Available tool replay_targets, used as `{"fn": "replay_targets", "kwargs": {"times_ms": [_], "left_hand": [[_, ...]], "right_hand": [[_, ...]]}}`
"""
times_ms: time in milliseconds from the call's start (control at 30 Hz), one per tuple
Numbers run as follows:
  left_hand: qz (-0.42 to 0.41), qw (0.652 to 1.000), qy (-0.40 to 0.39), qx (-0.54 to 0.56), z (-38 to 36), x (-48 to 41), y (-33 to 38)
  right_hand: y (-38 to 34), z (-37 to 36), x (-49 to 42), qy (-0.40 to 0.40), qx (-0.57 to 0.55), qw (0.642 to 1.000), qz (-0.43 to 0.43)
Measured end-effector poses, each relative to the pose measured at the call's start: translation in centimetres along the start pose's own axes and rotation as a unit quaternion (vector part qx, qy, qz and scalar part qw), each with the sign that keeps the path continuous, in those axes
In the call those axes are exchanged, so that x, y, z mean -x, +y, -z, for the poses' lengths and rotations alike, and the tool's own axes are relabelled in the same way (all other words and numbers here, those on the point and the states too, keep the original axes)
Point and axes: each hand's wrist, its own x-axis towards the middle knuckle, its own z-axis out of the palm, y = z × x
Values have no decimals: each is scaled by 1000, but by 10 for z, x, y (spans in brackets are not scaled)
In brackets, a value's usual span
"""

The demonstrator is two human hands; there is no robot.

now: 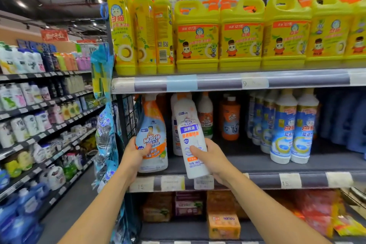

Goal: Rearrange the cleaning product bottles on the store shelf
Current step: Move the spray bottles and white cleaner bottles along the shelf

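On the middle shelf (257,161), my left hand (133,154) grips a Mr Muscle spray bottle (153,140) with an orange trigger top, which stands at the shelf's left end. My right hand (210,157) holds a tall white Mr Muscle bottle (191,134), tilted and lifted so that its base hangs in front of the shelf edge. Behind it stand more white bottles (205,115) and an orange bottle (230,119). Further right is a row of white and blue bottles (285,127).
Yellow detergent bottles (142,31) and jugs (241,33) fill the shelf above. Boxed soaps (222,222) lie on the shelf below. Blue packets (105,125) hang on the shelf's left end. An aisle with stocked shelves (35,109) runs off to the left.
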Motion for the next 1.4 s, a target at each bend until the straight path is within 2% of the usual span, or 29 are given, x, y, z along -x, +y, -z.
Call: {"fn": "replay_targets", "kwargs": {"times_ms": [267, 500, 900, 1167, 1400], "left_hand": [[9, 1000, -1, -19, 0, -16, -6], [12, 1000, 6, 20, 3, -20, -11], [-22, 999, 38, -18, 6, -23, -18], [-8, 999, 0, -47, 11, -18, -11], [31, 996, -43, -67, 15, -12, -6]], "right_hand": [[3, -33, -36, 22, 5, 999, 30], [17, -45, -47, 62, 18, 998, 20], [17, -44, -52, 51, 103, 993, 27], [25, -38, -55, 49, 215, 975, 15], [24, -40, -54, 62, 225, 972, 16]]}}
